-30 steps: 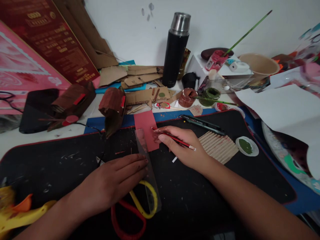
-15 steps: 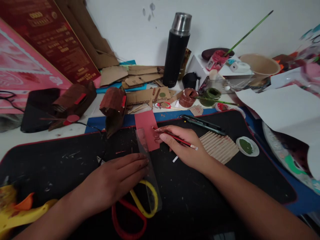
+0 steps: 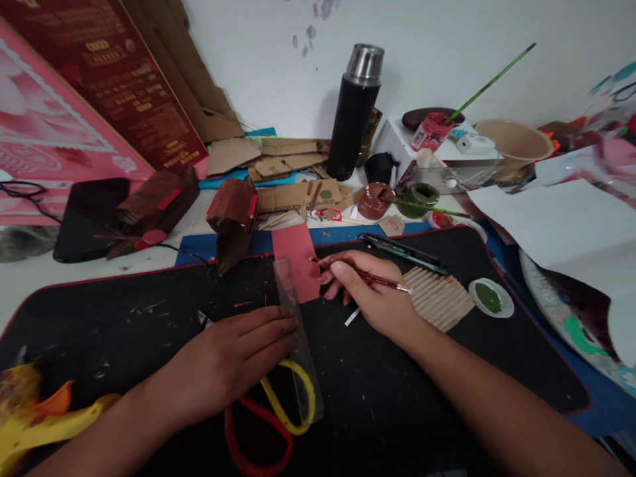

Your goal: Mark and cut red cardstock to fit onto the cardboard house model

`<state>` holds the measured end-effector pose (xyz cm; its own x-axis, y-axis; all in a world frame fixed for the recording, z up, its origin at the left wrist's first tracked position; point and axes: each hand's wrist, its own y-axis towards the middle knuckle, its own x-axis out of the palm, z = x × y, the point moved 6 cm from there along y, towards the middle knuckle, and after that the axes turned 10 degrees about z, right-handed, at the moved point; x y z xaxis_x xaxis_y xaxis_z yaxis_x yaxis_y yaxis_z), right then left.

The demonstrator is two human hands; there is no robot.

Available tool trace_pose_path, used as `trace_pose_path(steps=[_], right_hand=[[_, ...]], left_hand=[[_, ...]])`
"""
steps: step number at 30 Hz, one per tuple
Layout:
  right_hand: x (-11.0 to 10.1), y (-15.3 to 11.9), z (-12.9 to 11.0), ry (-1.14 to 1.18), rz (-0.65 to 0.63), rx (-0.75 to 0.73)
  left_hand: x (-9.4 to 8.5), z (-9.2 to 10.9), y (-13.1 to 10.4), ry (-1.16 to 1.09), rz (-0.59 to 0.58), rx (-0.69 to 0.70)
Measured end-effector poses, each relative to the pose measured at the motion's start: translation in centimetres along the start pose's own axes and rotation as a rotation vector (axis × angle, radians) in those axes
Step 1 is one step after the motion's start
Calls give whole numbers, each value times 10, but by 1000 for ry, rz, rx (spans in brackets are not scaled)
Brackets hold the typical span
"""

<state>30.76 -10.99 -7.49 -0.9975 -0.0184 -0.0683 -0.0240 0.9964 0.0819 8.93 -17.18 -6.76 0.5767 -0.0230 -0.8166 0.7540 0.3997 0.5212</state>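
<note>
A strip of red paper (image 3: 299,258) lies at the top middle of the black mat (image 3: 377,397). Across its lower left edge rests a clear ruler (image 3: 307,377). My left hand (image 3: 238,354) lies flat over the ruler's left side, fingers together, pressing on it. Between the thumb and fingers of my right hand (image 3: 370,285) is a red pencil (image 3: 380,281), its tip at the paper's right edge. Scissors with a yellow and a red handle (image 3: 259,442) lie partly under my left hand. Just below my right hand is a small white strip (image 3: 352,318).
Corrugated cardboard (image 3: 440,298), a cutter (image 3: 405,252) and a dish of green paint (image 3: 491,297) are at the right. Behind stand a black flask (image 3: 352,112) and paint jars (image 3: 375,201). A yellow glue gun (image 3: 50,424) lies at the lower left.
My right hand has shifted slightly right and down with the pencil, its tip now nearer the paper's right edge. My left hand stays on the ruler. The whole view has shifted slightly.
</note>
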Motion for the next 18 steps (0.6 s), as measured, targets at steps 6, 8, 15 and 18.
trace_pose_path(steps=[6,8,15,18], right_hand=[[2,-2,-3,37,-23,9],[5,-3,-3,57,-67,8],[9,-5,-3,43,-140,-25],[10,-5,-3,8,-139,-21]], left_hand=[[1,-1,-1,-23,8,-16],[1,-1,-1,-27,4,-18],[1,-2,-1,-26,5,-14],[1,-2,-1,-26,11,-13]])
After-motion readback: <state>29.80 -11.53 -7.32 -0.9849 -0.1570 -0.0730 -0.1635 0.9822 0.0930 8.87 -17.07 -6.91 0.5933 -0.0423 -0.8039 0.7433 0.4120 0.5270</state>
